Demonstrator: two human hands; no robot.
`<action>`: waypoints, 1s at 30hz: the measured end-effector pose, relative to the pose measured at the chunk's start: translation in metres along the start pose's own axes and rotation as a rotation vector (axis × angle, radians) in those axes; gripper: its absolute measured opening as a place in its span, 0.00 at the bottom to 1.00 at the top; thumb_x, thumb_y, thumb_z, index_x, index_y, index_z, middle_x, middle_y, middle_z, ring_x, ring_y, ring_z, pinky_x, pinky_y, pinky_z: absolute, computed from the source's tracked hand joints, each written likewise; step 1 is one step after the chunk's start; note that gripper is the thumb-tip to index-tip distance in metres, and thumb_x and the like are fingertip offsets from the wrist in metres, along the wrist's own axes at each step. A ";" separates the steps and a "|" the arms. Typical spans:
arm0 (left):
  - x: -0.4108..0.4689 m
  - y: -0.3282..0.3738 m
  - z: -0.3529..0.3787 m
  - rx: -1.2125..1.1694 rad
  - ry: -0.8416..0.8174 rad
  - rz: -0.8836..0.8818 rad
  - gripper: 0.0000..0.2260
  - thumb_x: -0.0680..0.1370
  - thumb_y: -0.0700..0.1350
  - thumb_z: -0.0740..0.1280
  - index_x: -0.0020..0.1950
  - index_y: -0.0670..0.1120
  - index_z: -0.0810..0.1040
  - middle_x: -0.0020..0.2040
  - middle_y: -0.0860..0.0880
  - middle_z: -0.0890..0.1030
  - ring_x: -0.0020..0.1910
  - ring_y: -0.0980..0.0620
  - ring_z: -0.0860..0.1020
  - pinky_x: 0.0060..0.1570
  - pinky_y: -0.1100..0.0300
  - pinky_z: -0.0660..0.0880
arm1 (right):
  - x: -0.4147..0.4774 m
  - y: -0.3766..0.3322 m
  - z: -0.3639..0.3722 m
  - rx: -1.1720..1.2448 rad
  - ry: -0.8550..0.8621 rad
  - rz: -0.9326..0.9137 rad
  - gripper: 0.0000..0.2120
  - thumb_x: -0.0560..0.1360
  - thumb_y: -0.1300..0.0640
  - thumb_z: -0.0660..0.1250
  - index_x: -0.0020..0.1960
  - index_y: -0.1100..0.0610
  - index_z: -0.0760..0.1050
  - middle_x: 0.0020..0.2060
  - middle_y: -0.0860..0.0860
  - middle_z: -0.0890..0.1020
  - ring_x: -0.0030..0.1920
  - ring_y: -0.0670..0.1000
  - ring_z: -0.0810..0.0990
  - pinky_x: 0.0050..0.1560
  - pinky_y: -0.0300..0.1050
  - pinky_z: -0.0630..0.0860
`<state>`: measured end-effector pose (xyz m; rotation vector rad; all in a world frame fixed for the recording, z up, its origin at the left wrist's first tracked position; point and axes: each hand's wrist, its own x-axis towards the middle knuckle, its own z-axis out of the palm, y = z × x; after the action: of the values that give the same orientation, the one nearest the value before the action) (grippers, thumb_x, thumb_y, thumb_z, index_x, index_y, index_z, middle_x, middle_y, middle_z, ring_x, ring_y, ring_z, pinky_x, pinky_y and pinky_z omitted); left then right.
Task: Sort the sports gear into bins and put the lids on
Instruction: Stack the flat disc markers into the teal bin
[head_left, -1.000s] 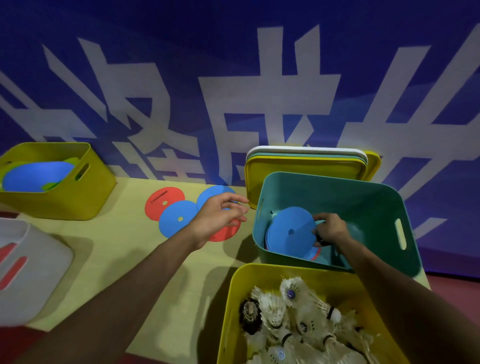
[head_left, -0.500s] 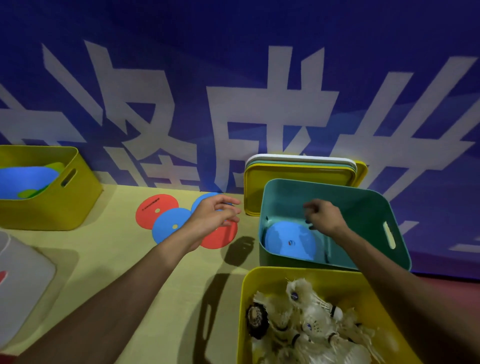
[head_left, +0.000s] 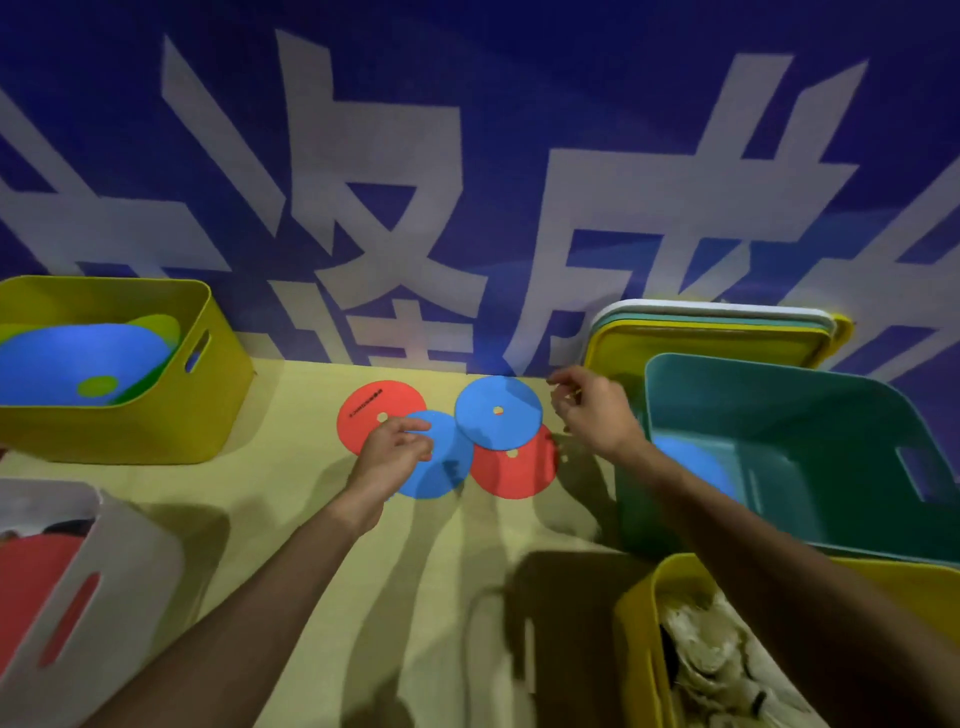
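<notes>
partly done, i judge: four flat round red and blue discs (head_left: 498, 421) lie loose at table centre, the teal plastic bin (head_left: 810, 415) at 3 o'clock holds one, the stacked lids (head_left: 711, 332) at 1 o'clock wait unused. left hand (head_left: 392, 452) rests fingers on a blue disc; right hand (head_left: 597, 410) hovers empty, loosely curled.

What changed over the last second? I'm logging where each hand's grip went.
The right hand let go of the blue flat disc it had lowered into the teal plastic bin and moved out left, toward the discs on the yellow table. The left hand dropped onto the nearer blue disc. The four table discs and the bins kept their places.
</notes>
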<state>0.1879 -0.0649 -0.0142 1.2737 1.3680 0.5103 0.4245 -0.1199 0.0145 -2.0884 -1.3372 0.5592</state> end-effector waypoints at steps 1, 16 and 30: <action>0.008 -0.010 -0.009 0.006 0.004 -0.014 0.10 0.76 0.38 0.65 0.56 0.45 0.77 0.46 0.47 0.81 0.45 0.51 0.80 0.44 0.61 0.72 | 0.002 0.001 0.015 -0.009 -0.019 0.036 0.12 0.76 0.64 0.61 0.57 0.60 0.78 0.51 0.57 0.84 0.50 0.57 0.82 0.53 0.45 0.74; 0.112 -0.122 0.003 0.131 0.248 -0.194 0.30 0.69 0.41 0.75 0.67 0.37 0.65 0.62 0.36 0.71 0.63 0.38 0.69 0.62 0.46 0.70 | -0.024 0.053 0.133 -0.041 -0.064 0.483 0.15 0.73 0.62 0.66 0.60 0.60 0.77 0.55 0.58 0.82 0.56 0.58 0.80 0.58 0.48 0.74; 0.118 -0.114 -0.007 0.056 0.206 -0.046 0.17 0.66 0.29 0.70 0.50 0.45 0.75 0.36 0.51 0.72 0.39 0.50 0.73 0.39 0.60 0.70 | 0.033 0.055 0.180 -0.183 -0.100 0.352 0.19 0.72 0.57 0.68 0.61 0.59 0.75 0.58 0.59 0.76 0.60 0.59 0.73 0.62 0.47 0.69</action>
<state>0.1641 0.0047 -0.1611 1.2576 1.5894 0.5877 0.3619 -0.0622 -0.1569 -2.4986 -1.1132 0.7175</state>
